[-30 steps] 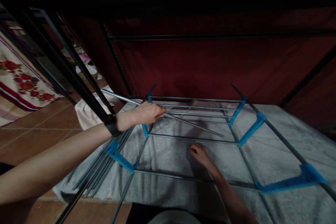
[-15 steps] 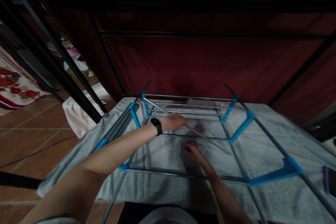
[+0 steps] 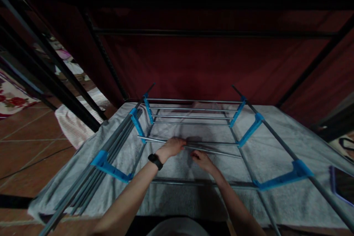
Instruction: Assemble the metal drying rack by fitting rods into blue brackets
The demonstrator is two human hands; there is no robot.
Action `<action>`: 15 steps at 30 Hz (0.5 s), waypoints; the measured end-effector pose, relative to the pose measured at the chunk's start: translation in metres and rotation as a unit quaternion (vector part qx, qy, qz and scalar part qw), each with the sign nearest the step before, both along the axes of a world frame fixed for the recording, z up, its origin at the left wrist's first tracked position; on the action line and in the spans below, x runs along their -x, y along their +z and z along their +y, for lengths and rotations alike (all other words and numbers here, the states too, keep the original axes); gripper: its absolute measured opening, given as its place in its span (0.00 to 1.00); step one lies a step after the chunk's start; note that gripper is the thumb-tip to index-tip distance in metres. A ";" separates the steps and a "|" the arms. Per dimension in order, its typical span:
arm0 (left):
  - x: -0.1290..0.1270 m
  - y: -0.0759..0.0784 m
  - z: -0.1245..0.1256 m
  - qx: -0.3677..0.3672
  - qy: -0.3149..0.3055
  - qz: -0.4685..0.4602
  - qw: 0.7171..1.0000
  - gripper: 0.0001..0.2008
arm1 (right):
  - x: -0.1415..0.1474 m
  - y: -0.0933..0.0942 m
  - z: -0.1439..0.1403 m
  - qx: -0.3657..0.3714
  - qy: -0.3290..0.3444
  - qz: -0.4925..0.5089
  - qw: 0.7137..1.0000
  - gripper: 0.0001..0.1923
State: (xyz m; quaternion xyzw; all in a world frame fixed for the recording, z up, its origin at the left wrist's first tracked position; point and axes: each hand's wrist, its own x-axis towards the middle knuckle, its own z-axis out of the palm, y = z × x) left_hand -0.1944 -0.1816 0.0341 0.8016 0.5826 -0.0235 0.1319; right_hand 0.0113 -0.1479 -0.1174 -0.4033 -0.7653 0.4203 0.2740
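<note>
- Lying along the far left of the grey cloth [image 3: 276, 199]: a bundle of spare grey rods [image 3: 91, 182], long axes running away from the body, blue end brackets [image 3: 109, 166] on them; well apart from both hands.
- Gripping the loose metal rod [image 3: 215, 151] near its left third: left hand [image 3: 173, 145], fingers curled over the rod from above, black watch [image 3: 155, 160] on the wrist.
- Running almost straight left to right, right end tilted slightly nearer: the loose rod's long axis, lying across the rack frame [image 3: 193, 110] at mid depth, in front of both hands, roughly parallel to the fixed crossbars beyond.
- Resting just right of the left hand: right hand [image 3: 201, 158], fingertips touching or just under the rod; closed on it or not, cannot tell from this angle.
- Reaching furthest right: the rod's free end, near the right side rail [image 3: 276, 136] and its blue connector [image 3: 250, 131], with the right hand the nearer of the two to it.
</note>
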 end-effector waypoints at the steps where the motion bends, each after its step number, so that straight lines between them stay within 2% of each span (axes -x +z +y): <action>1: 0.001 -0.006 -0.006 -0.001 0.012 0.003 1.000 0.14 | -0.002 0.000 -0.001 0.006 0.001 0.004 1.000 0.09; 6: 0.006 -0.026 -0.033 -0.006 0.053 -0.016 0.998 0.15 | -0.016 -0.001 -0.011 0.029 -0.008 0.036 0.999 0.13; 15: 0.008 -0.034 -0.050 -0.064 0.096 -0.027 0.993 0.17 | -0.048 0.002 -0.033 0.064 -0.048 0.048 0.996 0.15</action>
